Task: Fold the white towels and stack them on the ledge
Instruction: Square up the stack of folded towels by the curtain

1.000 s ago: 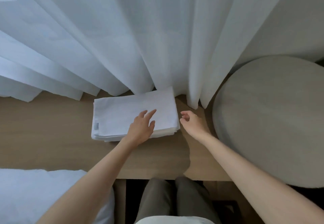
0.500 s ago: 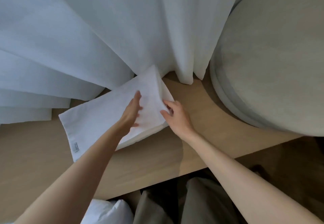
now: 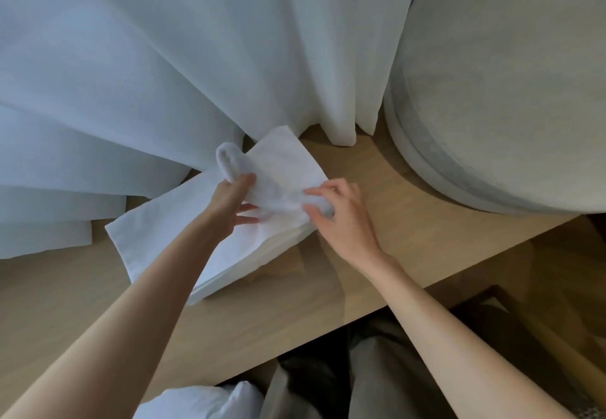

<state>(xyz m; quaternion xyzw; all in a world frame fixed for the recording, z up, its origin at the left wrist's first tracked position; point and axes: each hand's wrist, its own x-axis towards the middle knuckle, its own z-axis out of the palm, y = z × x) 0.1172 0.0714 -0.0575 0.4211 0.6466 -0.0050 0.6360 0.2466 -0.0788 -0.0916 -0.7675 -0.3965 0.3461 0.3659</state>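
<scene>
On the ledge (image 3: pixel 377 254), the stack (image 3: pixel 170 245) runs near-left to far-right; left hand (image 3: pixel 229 204) and right hand (image 3: pixel 341 215) grip its top towel (image 3: pixel 278 186).

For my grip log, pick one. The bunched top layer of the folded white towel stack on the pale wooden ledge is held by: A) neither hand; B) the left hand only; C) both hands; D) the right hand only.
C: the left hand and the right hand each pinch the bunched white towel layer above the stack.
</scene>
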